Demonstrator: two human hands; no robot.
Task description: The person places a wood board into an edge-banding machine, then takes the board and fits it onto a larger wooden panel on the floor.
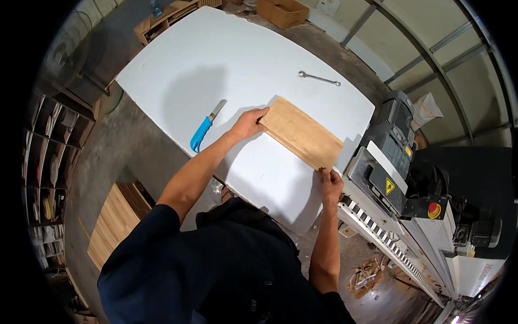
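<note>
The board (303, 135) spans left hand (248, 123) to right hand (332, 185) — fingers (326, 175) gripping its ends.

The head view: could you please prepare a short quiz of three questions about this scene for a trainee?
1. True or false: the wrench touches the knife.
2. Which colour is the knife's handle? A, red; B, blue; C, yellow.
3. What do the left hand and right hand both hold?

Key: 1, false, they lie apart on the white table; 2, B; 3, a wooden board.
</note>
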